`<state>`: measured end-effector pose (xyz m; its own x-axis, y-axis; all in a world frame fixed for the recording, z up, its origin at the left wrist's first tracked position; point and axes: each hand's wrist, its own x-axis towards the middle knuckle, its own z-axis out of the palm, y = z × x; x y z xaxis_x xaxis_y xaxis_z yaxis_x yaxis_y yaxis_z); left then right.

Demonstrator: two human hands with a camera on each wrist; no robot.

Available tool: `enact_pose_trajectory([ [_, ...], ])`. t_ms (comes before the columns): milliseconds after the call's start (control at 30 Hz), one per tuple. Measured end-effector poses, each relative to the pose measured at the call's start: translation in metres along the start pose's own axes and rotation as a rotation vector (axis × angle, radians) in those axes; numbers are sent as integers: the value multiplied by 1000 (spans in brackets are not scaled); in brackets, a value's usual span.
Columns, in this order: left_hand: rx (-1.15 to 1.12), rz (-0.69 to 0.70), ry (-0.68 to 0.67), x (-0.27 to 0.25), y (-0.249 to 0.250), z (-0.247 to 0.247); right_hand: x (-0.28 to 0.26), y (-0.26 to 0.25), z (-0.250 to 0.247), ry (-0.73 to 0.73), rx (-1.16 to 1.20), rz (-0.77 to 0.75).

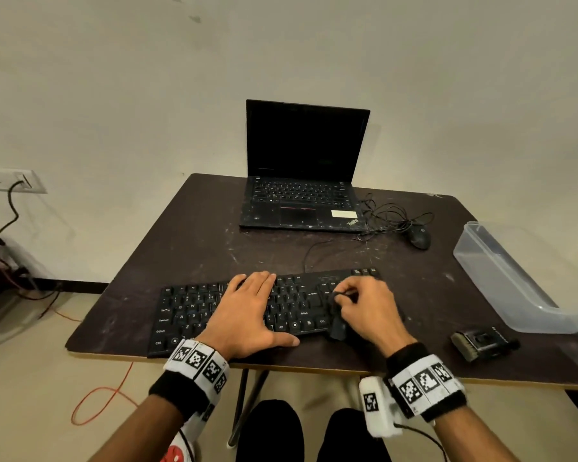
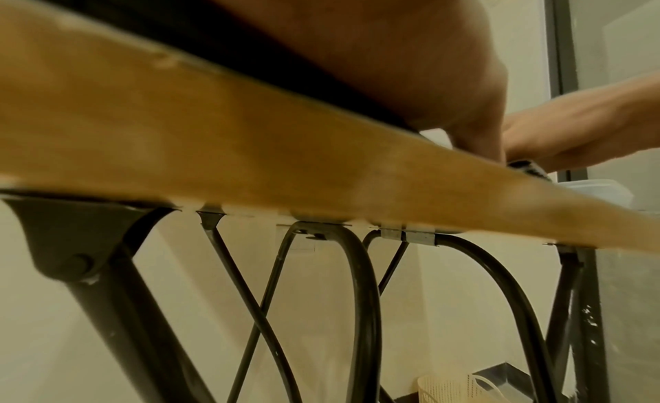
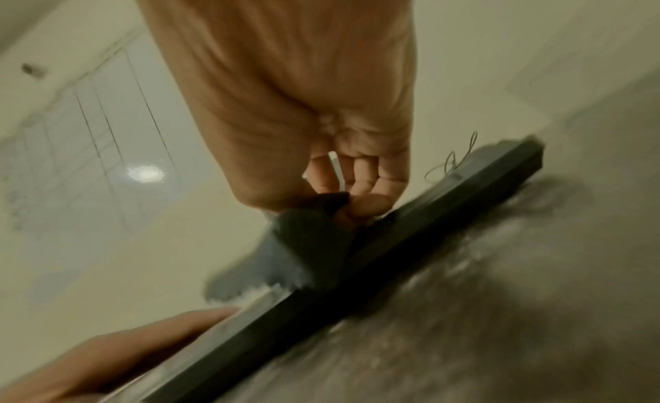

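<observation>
Head view: keyboard (image 1: 187, 311) at the near edge of the tabletop (image 1: 214, 248), pinned under the flat left hand (image 1: 247, 315), fingers straight. Right hand (image 1: 367, 311) at its right end, fingers pinching a dark cloth (image 1: 338, 330). Best wiped in short strokes, left palm pressing down. Bare room on the far side before the laptop (image 1: 301, 195); brush (image 1: 481, 341) and plastic container (image 1: 501, 278) to the right.

Left wrist view: tabletop edge just beneath the palm, so no dragging nearward.

Right wrist view: fingers curled round the cloth, draped on the keyboard's side.

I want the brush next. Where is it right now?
In the head view, the brush lies on the table near its front edge, right of the keyboard, beside the clear plastic container.
</observation>
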<state>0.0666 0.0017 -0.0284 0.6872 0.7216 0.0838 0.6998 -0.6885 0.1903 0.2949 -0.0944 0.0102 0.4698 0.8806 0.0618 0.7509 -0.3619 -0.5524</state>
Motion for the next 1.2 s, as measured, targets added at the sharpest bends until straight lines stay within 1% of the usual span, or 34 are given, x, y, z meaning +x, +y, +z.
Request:
enact_pose_trajectory([
  [67, -7, -3, 3, 0, 1, -1, -11, -7, 13, -92, -6, -102],
  [100, -12, -4, 5, 0, 1, -1, -10, -8, 13, -102, -3, -104],
  [133, -15, -3, 7, 0, 1, -2, -3, -7, 9, -76, -6, -71],
  [200, -24, 1, 6, -1, 2, -2, 9, -4, 0, 28, 2, -4],
  [233, -23, 3, 7, -1, 2, -2, 11, -6, 1, 40, 11, -4],
  [267, -21, 3, 12, -2, 2, -2, 8, -12, 5, 4, 21, -39],
  [333, -22, 6, 20, -1, 1, -2, -3, -27, 21, -110, 20, -175],
  [367, -22, 6, 25, 0, 1, -1, -7, -32, 27, -142, 6, -233],
  [400, -20, 8, 32, 0, 1, -1, -6, -33, 28, -141, -10, -261],
  [533, -15, 3, 15, -2, 2, -1, 9, -28, 22, -41, -14, -196],
  [567, -20, 3, 14, -1, 2, -2, 6, -29, 24, -59, -23, -215],
  [667, -29, 11, 11, 0, 1, -2, -6, -35, 32, -130, -36, -337],
  [733, -31, 10, 21, 0, 1, -2, 5, -37, 26, -134, -61, -324],
  [833, -42, 9, 36, -1, 3, -3, 26, -40, 20, -69, -67, -223],
  [867, -41, 10, 36, -1, 3, -3, 26, -41, 21, -80, -66, -219],
  [967, -33, 13, 28, -2, 2, -4, 12, -46, 28, -218, -85, -325],
  [1000, -29, 14, 27, -1, 2, -4, 14, -47, 28, -235, -86, -339],
  [1033, -27, 15, 28, -1, 2, -5, 20, -48, 25, -223, -84, -323],
  [1133, -21, 4, 29, -1, 3, -6, 42, -49, 21, -103, -70, -208],
  [1200, -23, 3, 18, -1, 4, -5, 41, -48, 25, -92, -77, -204],
])
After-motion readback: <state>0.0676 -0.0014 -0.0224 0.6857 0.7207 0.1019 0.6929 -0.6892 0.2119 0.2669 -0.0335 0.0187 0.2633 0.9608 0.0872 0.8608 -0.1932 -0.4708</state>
